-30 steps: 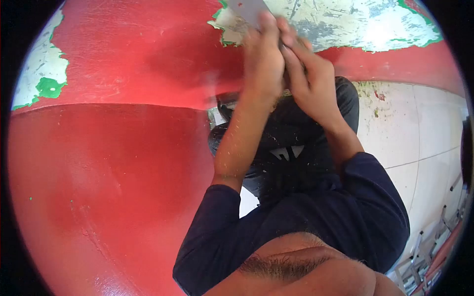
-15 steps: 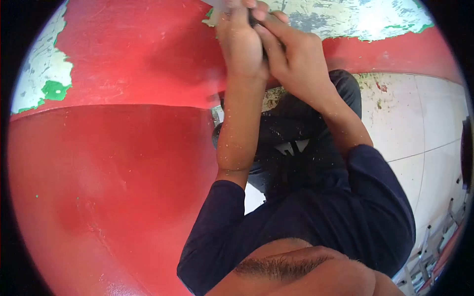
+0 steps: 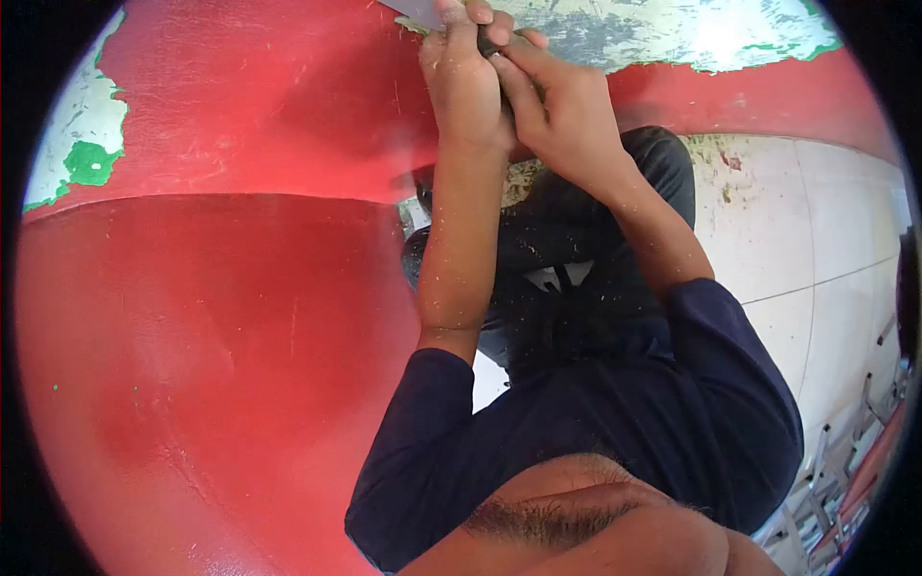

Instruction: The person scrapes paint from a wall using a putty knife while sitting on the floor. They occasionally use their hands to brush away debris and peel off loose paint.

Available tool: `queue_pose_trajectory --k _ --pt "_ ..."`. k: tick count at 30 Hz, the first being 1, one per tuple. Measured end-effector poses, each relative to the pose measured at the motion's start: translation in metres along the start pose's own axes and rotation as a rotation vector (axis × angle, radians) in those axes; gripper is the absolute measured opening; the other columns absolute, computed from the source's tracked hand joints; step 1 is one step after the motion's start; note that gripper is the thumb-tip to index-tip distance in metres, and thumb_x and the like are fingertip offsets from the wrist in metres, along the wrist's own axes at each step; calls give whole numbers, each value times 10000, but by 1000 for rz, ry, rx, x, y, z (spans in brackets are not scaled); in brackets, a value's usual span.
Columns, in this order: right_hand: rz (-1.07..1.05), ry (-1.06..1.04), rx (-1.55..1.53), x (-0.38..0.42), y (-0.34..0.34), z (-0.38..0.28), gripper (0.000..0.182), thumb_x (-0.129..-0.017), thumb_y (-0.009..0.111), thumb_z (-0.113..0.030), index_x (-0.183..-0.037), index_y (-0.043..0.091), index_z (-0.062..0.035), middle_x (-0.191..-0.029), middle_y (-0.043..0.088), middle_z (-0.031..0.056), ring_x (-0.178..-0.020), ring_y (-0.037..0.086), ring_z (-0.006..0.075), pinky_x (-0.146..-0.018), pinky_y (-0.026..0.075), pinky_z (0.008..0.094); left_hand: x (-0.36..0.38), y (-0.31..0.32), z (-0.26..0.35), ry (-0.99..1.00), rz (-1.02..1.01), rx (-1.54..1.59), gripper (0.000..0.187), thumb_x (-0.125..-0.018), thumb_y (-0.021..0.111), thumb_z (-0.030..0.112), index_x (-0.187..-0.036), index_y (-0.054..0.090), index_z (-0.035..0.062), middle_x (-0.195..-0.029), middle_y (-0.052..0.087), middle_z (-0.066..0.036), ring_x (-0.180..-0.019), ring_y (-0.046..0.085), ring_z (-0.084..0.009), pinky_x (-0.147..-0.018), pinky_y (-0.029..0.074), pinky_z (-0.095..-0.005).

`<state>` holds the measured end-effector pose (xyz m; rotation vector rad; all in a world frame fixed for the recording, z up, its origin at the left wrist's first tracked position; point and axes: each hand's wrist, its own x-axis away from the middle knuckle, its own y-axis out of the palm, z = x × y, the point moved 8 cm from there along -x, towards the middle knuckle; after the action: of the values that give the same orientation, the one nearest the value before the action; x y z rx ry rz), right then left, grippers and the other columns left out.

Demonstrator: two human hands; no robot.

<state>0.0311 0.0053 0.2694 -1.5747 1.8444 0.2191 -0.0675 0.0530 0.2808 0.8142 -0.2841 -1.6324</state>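
Observation:
A scraper (image 3: 488, 42) with a dark handle and a flat grey blade is at the top edge of the head view, partly cut off there. My left hand (image 3: 467, 94) is closed on it, its thumb and fingers by the base of the blade. Behind it my right hand (image 3: 569, 108) wraps round the dark handle. Both hands touch each other over the red painted surface (image 3: 288, 96). Just beyond the blade is a bare whitish patch (image 3: 615, 38) with ragged green paint edges. The blade's tip is out of view.
Another stripped patch (image 3: 91, 163) with green edges lies at far left. A lower red panel (image 3: 221, 355) fills the left side. White floor tiles (image 3: 759, 221) with scattered flakes lie to the right. Metal frames (image 3: 845, 470) stand at lower right. Small flakes speckle my forearms and dark trousers.
My hands have shifted slightly left with the scraper, and a little more of its blade shows. The whole view has moved slightly; the grip looks the same.

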Motion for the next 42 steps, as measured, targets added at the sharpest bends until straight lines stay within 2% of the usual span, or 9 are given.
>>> queue_pose_trajectory --k 3,6,13,19,24,28,31,35,42 --pt "17 -15 -53 7 6 1 241 -910 562 -216 -1085 658 -81 -795 621 239 -727 621 425 -618 518 452 27 -12 -41 -247 119 7 364 -1029 376 375 -813 453 93 -680 455 -8 -623 498 -135 -656 521 -350" --pt "-65 124 7 10 12 8 275 -926 561 -119 -1162 617 11 -866 647 247 -772 688 327 -710 514 333 15 -21 -32 -108 142 25 377 -1029 367 384 -819 452 83 -689 448 -19 -622 496 -159 -671 523 -352" --pt "-19 62 11 6 10 8 241 -889 587 -196 -1081 667 -75 -763 620 234 -708 625 410 -606 508 446 19 -22 -37 -147 129 28 382 -1029 363 388 -820 454 82 -701 476 -35 -656 563 -220 -672 520 -365" --pt "-58 45 24 13 13 3 242 -893 578 -201 -1084 666 -81 -771 618 234 -694 625 407 -598 516 439 31 -23 -49 -227 172 59 389 -1032 355 384 -804 454 85 -690 479 -26 -647 566 -219 -650 521 -364" --pt "-34 8 36 2 9 -5 303 -898 568 -194 -1184 633 -115 -777 616 243 -700 629 411 -605 518 446 2 -10 2 -31 -26 -12 351 -1030 372 374 -831 439 92 -691 473 -28 -662 545 -203 -643 520 -368" --pt "-35 -20 12 4 16 3 307 -898 570 -187 -1191 633 -122 -808 626 244 -693 635 404 -596 522 431 21 -21 -34 -159 151 49 338 -1032 371 340 -809 435 95 -677 480 -22 -612 528 -178 -615 516 -361" --pt "-8 -25 60 0 14 -8 314 -896 577 -171 -1200 628 -114 -822 633 237 -691 643 391 -599 531 416 -4 -14 14 70 -24 -71 362 -1029 375 374 -822 427 82 -690 479 -43 -603 533 -197 -644 524 -371" --pt "-19 -30 -10 7 17 0 261 -898 575 -157 -1141 656 -107 -765 617 242 -690 631 405 -582 516 425 31 -32 -45 -198 141 77 384 -1028 367 393 -823 431 75 -697 487 -45 -624 556 -199 -642 524 -371" --pt "-56 38 49 18 12 0 257 -907 563 -173 -1129 653 -78 -772 609 248 -693 617 422 -604 509 437 29 -26 -38 -179 128 105 383 -1029 361 393 -813 420 83 -693 468 -36 -638 558 -195 -657 531 -376"
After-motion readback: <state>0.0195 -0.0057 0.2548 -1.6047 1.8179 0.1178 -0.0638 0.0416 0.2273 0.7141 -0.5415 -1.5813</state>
